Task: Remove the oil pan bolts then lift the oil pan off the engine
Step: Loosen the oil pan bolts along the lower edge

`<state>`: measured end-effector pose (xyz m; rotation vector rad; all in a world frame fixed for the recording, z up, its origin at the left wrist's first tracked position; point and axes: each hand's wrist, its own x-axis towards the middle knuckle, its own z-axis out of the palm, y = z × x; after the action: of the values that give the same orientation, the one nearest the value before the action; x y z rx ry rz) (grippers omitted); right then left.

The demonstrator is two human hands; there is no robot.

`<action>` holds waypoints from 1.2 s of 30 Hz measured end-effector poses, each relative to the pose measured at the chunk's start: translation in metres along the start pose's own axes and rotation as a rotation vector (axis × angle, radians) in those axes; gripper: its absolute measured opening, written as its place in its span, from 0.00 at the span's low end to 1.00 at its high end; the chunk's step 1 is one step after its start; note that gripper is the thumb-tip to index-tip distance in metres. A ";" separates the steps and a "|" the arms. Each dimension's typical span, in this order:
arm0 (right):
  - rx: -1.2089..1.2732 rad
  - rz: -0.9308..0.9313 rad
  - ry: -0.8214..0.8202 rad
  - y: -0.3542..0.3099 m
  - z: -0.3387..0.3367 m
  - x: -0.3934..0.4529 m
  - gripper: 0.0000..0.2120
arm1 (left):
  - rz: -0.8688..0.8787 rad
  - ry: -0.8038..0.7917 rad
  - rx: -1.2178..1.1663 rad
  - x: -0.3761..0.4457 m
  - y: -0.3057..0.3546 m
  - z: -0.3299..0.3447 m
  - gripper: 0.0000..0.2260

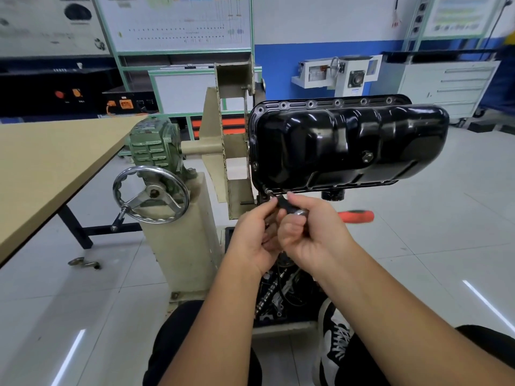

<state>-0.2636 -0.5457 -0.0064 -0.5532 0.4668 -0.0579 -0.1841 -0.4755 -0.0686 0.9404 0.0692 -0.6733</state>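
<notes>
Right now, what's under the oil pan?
Under the oil pan: both hands on a ratchet at its lower corner, plus a black cylinder. The engine behind is hidden.

Glossy black painted metal on the oil pan [348, 143]. Shiny chrome on the handwheel [151, 195], matt wood-look laminate on the table [47, 160]. Smooth, glossy pale tiles on the floor [446, 232].
</notes>
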 end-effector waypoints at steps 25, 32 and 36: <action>-2.033 -0.597 0.218 -0.015 0.023 -0.007 0.11 | 0.069 -0.012 0.067 -0.005 -0.001 0.004 0.17; -1.392 -0.529 0.231 -0.010 0.033 0.004 0.05 | 0.095 -0.032 -0.023 -0.004 0.003 0.003 0.22; -0.021 -0.023 0.102 -0.019 0.019 -0.001 0.05 | 0.094 -0.038 -0.033 -0.004 0.006 0.004 0.13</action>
<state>-0.2547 -0.5524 0.0186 -0.5783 0.5605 -0.1039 -0.1843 -0.4740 -0.0604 0.8935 0.0024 -0.6014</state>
